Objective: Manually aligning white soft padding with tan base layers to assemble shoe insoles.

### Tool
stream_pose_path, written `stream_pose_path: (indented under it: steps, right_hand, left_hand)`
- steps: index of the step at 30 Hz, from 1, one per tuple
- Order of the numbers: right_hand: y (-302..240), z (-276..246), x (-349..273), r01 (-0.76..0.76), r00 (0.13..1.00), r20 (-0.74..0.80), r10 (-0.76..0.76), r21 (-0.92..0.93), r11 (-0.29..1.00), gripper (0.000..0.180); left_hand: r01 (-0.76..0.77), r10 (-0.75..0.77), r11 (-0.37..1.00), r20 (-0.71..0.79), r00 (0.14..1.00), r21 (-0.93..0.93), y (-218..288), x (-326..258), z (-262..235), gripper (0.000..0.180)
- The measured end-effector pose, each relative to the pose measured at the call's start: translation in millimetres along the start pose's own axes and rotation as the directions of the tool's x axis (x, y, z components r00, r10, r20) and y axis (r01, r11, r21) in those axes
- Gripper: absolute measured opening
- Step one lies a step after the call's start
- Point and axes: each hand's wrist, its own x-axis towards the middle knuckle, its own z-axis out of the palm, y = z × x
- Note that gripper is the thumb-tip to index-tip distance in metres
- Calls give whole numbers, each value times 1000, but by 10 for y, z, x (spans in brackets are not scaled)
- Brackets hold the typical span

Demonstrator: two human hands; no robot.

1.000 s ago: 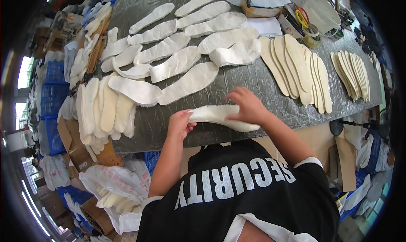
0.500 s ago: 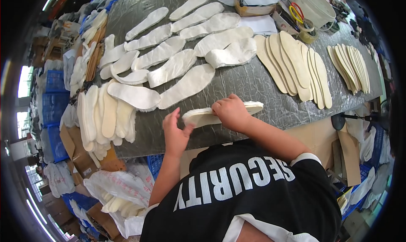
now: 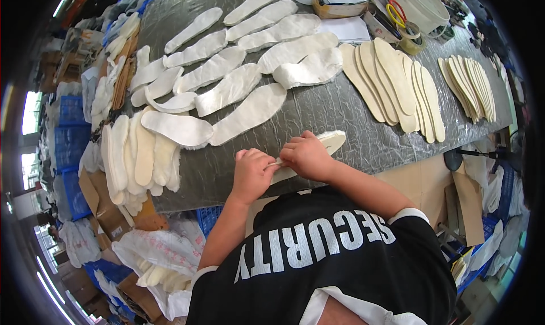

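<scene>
Close to the table's front edge, a cream insole with a white fleecy side (image 3: 335,142) lies in my two hands. My right hand (image 3: 308,158) is closed around its middle. Beside it, my left hand (image 3: 253,175) pinches the insole's left part, which the fingers largely cover. Just beyond my hands lies a white fleece insole (image 3: 250,115), the nearest of several spread over the table in slanting rows. A few of these have curled-up ends, such as the fleece insole (image 3: 309,69) further back.
Cream insoles (image 3: 386,83) lie fanned on the table (image 3: 318,112) to the right, with a second fan (image 3: 468,89) beyond. Piled insoles (image 3: 133,154) overhang the left edge. At the back stand a carton (image 3: 340,9), a white bucket (image 3: 423,9) and tape rolls (image 3: 411,44).
My left hand has moved right and closed on the insole, having been open beside its left end. The insole has tilted, its right end now higher, and my right hand has shifted slightly.
</scene>
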Motion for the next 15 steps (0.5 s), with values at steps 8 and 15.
stream_pose_path:
  steps: [8,15]
  right_hand:
    - [-42,-65,-150,26,999,44,-14,-292,956,24]
    - [261,385,-470,-208,942,169,289,-380,901,82]
  left_hand:
    - [-234,290,913,-127,949,333,-66,-195,124,15]
    - [62,-93,954,93,991,294,-133,-283,521,89]
